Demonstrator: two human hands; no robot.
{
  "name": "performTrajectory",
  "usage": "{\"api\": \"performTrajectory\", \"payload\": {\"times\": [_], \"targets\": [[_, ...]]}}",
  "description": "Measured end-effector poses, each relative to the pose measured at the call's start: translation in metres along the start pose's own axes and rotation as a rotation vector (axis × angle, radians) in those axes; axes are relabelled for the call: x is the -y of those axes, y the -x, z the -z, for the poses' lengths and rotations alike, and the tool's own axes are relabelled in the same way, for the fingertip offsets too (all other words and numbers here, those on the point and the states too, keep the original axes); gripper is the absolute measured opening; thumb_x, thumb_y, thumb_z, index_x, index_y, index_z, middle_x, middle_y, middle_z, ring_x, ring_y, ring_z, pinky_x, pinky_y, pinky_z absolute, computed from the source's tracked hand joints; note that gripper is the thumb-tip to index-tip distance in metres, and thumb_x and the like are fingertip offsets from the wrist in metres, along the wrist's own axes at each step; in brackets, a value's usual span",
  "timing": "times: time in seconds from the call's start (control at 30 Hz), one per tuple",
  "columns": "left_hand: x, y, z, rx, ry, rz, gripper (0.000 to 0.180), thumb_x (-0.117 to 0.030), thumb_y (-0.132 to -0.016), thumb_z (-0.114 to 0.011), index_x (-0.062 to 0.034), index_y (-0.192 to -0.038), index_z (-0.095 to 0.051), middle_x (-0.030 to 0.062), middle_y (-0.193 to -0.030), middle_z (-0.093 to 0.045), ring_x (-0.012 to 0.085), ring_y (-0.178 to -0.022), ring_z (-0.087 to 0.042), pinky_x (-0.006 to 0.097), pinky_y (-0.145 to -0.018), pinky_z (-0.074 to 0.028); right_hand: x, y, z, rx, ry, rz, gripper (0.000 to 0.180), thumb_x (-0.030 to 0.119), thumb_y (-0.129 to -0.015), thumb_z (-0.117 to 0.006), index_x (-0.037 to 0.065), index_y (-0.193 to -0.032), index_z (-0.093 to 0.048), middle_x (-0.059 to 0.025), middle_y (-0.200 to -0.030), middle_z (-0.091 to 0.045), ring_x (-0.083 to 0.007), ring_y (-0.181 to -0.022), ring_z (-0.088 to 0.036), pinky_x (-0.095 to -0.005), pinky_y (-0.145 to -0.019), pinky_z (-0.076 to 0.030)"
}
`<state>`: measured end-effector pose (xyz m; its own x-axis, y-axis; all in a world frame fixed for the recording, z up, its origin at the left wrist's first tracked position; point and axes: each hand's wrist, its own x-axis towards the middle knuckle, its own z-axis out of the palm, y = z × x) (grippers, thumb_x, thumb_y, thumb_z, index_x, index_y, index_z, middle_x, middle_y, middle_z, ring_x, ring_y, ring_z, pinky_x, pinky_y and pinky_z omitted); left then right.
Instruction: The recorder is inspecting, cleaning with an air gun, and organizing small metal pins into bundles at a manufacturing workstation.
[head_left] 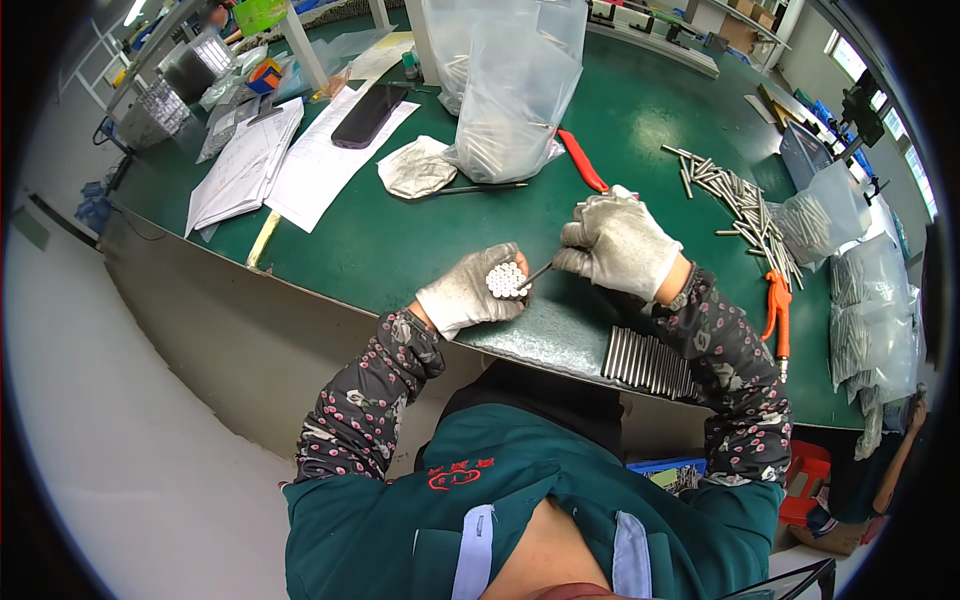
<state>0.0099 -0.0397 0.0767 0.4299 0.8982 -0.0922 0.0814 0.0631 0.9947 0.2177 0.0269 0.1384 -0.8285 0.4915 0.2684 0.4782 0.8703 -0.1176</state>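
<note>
Head view. My left hand (pixel 468 292), gloved, is closed around a bundle of metal rods (pixel 506 279); the round rod ends face up toward the camera, so the bundle's long axis runs down into the fist, roughly end-on to me. My right hand (pixel 620 243), also gloved, is closed into a fist just to the right of the bundle, pinching a single thin rod (pixel 538 271). That rod lies slanted, its free tip pointing down-left and touching or nearly touching the bundle's end face; I cannot tell which. So the bundle lies to the left of and slightly below the right hand, and the right hand is the one closing on it.

Both hands are above the near edge of the green table (pixel 400 250). A row of rods (pixel 648 362) lies side by side on the table edge below the right forearm. A loose heap of rods (pixel 740 205) sits well apart to the right, past it orange-handled pliers (pixel 777 310). Behind the hands: a clear plastic bag of rods (pixel 515 100), a red-handled tool (pixel 583 160), a pen (pixel 480 187), a crumpled glove (pixel 416 167), papers (pixel 300 155) with a dark phone (pixel 368 115) on top.
</note>
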Motion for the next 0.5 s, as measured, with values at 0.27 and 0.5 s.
{"api": "performTrajectory", "payload": {"times": [0.27, 0.5], "targets": [[0.001, 0.001, 0.0, -0.013, 0.024, 0.01, 0.036, 0.006, -0.064, -0.068, -0.0073, -0.092, -0.049, 0.001, -0.083, -0.059, 0.0087, -0.079, -0.056, 0.023, -0.075, -0.045, -0.007, 0.002, -0.002, 0.001, 0.03, -0.084, 0.025, 0.034, -0.071, -0.066, 0.008, -0.069, -0.064, -0.009, -0.062, -0.054, -0.0264, -0.066, -0.054, -0.0375, -0.065, -0.037], [0.005, 0.002, -0.002, -0.078, -0.015, -0.054, 0.035, -0.001, -0.066, -0.071, -0.0059, -0.094, -0.051, -0.0021, -0.08, -0.053, 0.0061, -0.075, -0.051, 0.021, -0.069, -0.045, -0.004, 0.001, -0.005, -0.05, -0.048, -0.143, 0.022, 0.03, -0.073, -0.065, 0.008, -0.072, -0.066, -0.01, -0.062, -0.057, -0.0279, -0.067, -0.056, -0.0378, -0.064, -0.039]]}}
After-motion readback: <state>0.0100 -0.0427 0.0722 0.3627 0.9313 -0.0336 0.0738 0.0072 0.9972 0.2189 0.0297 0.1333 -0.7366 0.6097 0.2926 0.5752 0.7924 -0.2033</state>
